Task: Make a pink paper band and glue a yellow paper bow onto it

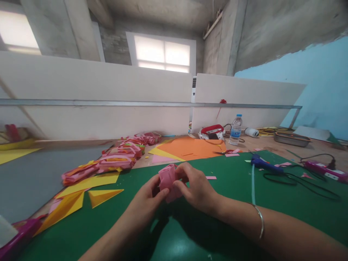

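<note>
Reaches in from near left with left hand (149, 199) and from near right with right hand (196, 185), meeting at mid-scene over green mat (228, 174). Holds pink folded paper (166, 175) there, raised off the mat. With left hand, half closed, grasps it from the left, thumb along its near side, fingers curled behind. With right hand, bent inward, grips its right edge between thumb and fingertips. Noted farther left: row of paper bundles (116, 161), mostly pink.
</note>
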Available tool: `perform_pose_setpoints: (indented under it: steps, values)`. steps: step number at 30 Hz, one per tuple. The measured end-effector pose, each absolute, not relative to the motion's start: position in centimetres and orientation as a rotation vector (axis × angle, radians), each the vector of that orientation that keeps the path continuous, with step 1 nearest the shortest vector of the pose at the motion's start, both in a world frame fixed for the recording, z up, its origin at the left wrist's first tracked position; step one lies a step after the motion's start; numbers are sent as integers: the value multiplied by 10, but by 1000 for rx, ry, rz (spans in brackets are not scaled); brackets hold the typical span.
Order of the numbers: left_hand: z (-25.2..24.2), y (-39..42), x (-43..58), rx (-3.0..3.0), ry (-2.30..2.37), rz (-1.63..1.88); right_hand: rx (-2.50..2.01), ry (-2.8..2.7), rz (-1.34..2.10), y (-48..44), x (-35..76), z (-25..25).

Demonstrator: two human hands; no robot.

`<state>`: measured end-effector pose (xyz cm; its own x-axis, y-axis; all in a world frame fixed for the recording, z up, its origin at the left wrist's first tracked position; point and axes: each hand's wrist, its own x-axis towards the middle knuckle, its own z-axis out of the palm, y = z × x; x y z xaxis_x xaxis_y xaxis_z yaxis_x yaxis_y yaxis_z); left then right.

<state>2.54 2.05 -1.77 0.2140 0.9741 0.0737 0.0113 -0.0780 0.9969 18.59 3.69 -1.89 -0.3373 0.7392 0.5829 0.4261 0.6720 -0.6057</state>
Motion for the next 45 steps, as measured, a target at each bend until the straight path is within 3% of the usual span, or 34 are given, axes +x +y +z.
perform_pose_setpoints:
  steps: [9, 18, 29, 45]
  values:
    - [-24, 15, 31, 1611, 1208, 1231, -852, -1990, 171, 34, 186, -20]
    - [-26, 12, 34, 1676, 1316, 1217, -636, -1974, -436, 37, 180, -22]
    - [-20, 8, 33, 1654, 1233, 1251, -652, -1863, -245, 29, 179, -13]
    - [-16, -1, 41, 1748, 1382, 1396, -642, -1896, -409, 29, 179, -10]
